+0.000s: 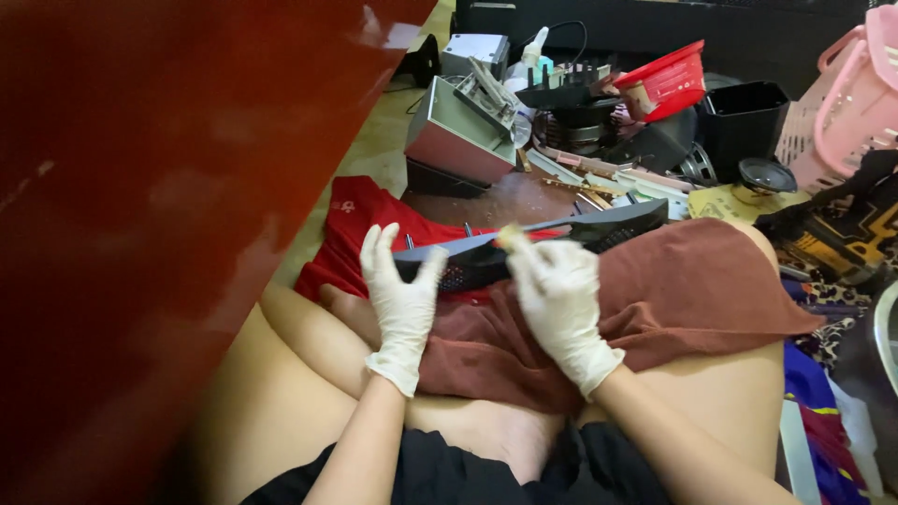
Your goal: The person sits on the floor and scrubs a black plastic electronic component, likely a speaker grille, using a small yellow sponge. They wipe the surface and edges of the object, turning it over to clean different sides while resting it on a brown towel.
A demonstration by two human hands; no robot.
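- Far left, a glossy dark-red panel fills the view and blocks everything behind it.
- Left hand, in a pale glove, is clamped on the left end of a long black curved panel, thumb on the near edge and fingers up behind it.
- The black curved panel lies across the person's lap over a brown towel; it is slim, slightly bowed, with fine grille holes on its underside and small prongs standing up near its left end.
- Right hand, gloved too, is closed on the panel's middle and pinches a small yellowish scrap against the top edge; what the scrap is I cannot tell.
- A red cloth lies under the panel's left end, on the floor.
- Behind it, a grey metal box sits tilted, with a white squeeze bottle just beyond.
- Further right, a red plastic basket, then a black bin.
- At the right edge, a pink basket hangs over a black-and-yellow tool.
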